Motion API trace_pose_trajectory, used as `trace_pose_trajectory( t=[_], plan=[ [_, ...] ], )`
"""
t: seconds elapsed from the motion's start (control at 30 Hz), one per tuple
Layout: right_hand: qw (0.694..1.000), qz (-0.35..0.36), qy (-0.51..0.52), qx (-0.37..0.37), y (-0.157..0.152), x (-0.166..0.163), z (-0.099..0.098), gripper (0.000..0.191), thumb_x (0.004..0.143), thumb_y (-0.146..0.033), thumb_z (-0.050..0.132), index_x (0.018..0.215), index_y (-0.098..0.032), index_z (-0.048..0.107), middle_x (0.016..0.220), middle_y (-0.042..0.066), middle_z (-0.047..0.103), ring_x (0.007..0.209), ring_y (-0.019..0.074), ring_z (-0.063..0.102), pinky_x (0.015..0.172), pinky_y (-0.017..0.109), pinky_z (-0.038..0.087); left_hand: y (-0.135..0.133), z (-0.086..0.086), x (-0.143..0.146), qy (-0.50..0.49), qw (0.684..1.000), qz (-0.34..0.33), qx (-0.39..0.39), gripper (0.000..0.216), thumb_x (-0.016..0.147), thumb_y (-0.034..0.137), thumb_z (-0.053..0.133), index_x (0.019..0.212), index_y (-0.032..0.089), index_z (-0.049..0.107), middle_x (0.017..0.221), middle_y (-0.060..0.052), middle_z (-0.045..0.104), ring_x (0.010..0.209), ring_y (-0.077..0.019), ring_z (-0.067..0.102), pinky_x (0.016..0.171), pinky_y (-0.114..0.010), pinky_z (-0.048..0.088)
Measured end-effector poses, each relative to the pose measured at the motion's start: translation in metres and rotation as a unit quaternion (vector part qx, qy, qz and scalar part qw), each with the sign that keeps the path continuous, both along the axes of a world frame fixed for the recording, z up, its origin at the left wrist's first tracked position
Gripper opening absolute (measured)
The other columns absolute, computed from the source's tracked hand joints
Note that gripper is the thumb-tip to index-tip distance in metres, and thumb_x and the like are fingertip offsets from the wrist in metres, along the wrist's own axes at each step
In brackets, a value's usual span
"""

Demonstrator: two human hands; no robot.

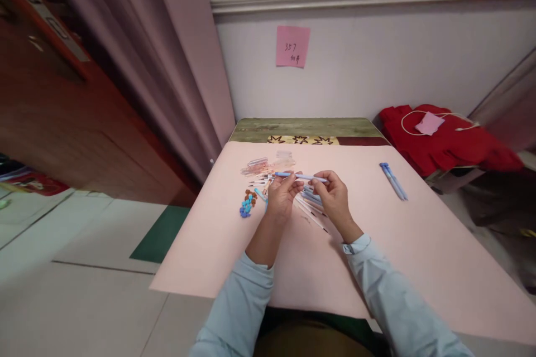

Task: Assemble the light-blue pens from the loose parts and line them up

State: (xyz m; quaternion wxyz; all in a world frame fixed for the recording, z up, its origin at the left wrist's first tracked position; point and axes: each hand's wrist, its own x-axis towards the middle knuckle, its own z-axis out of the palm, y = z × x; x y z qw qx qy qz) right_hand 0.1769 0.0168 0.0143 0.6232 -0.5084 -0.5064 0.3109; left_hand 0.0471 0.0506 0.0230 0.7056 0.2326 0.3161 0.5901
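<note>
Both my hands hold one light blue pen [305, 177] level above the pink table cover [410, 245]. My left hand [282, 194] pinches its left end, fingers closed. My right hand [333, 196] grips its right end, fingers curled. Under the hands lies a heap of loose pen barrels and refills [310, 204]. A small pile of blue and brown caps [248, 203] sits just left of my left hand. Clear pen parts [264, 166] lie beyond it.
Two finished blue pens [393, 181] lie apart at the right of the table. A red garment [444, 139] with a pink note rests on a seat to the right. A curtain and wooden door stand left; a pink sticky note [292, 46] hangs on the wall.
</note>
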Motion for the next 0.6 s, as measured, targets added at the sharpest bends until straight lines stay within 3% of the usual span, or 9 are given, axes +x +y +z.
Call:
trace_pose_trajectory(
  t=[0.1, 0.27, 0.6],
  plan=[
    [0.999, -0.037, 0.006, 0.015, 0.011, 0.005, -0.009, 0.027, 0.082, -0.041, 0.067, 0.096, -0.018, 0.062, 0.069, -0.001, 0.062, 0.058, 0.0129, 0.056, 0.058, 0.026, 0.047, 0.015, -0.005, 0.01, -0.003, 1.0, 0.006, 0.009, 0.025, 0.074, 0.021, 0.08, 0.091, 0.012, 0.063, 0.09, -0.008, 0.074, 0.06, -0.0088, 0.066, 0.06, -0.02, 0.054],
    [0.988, -0.12, -0.095, 0.021, 0.011, 0.006, -0.017, 0.023, 0.084, -0.039, 0.068, 0.095, -0.018, 0.068, 0.065, -0.002, 0.062, 0.058, 0.0133, 0.056, 0.058, 0.026, 0.047, 0.022, -0.012, 0.017, -0.064, 0.998, -0.008, -0.01, 0.021, 0.076, 0.021, 0.078, 0.091, 0.012, 0.066, 0.087, -0.005, 0.073, 0.059, -0.0066, 0.064, 0.056, -0.016, 0.052],
    [0.971, -0.151, -0.169, 0.069, 0.007, -0.009, -0.016, 0.014, 0.087, -0.032, 0.067, 0.094, -0.02, 0.069, 0.083, 0.001, 0.071, 0.063, 0.0118, 0.061, 0.065, 0.025, 0.051, 0.02, -0.017, 0.011, -0.133, 0.987, 0.007, -0.094, 0.007, 0.082, 0.013, 0.07, 0.089, 0.011, 0.07, 0.085, -0.005, 0.074, 0.058, -0.0059, 0.064, 0.054, -0.014, 0.054]
  ],
)
